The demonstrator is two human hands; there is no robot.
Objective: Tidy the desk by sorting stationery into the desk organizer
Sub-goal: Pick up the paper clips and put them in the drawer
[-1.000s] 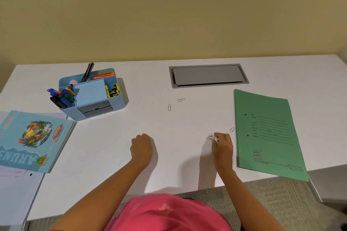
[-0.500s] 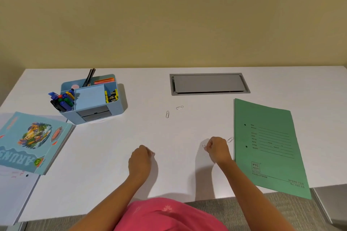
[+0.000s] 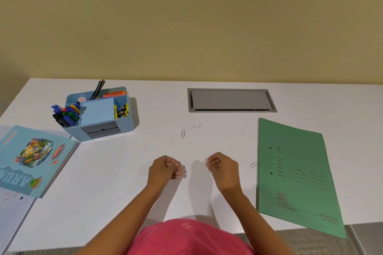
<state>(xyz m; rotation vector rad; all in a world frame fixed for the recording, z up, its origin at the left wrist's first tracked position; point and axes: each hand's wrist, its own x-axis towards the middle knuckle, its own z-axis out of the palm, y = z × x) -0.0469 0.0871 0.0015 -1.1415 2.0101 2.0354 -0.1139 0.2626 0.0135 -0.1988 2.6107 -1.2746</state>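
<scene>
Where the head camera looks: down on the white desk [image 3: 103,182], both hands over its near middle, close to the near edge.
Right hand [image 3: 224,168]: fingers curled in, thumb and fingertips pinching one paper clip [image 3: 206,160], lifted just off the surface!
Left hand [image 3: 165,168]: a loose fist, with the wire of the gathered clips [image 3: 177,170] poking out at the fingertips; how many, I cannot tell.
Hands: near each other, not touching.
Loose clips: upright clip [image 3: 183,133] and slanted clip [image 3: 197,126] lie side by side mid-desk, beyond the hands; edge clip [image 3: 253,165] lies just beside the green file's left edge.
Desk organizer [image 3: 129,122]: light blue, toward the far left corner, well apart from both hands; markers [image 3: 66,114], pencils [image 3: 97,90] and binder clips [image 3: 121,111] already in its compartments.
Green file [image 3: 296,172]: flat at the right, its near corner past the near edge.
Book [image 3: 33,157]: at the left edge.
Cable hatch [image 3: 230,100]: grey, near the far edge.
</scene>
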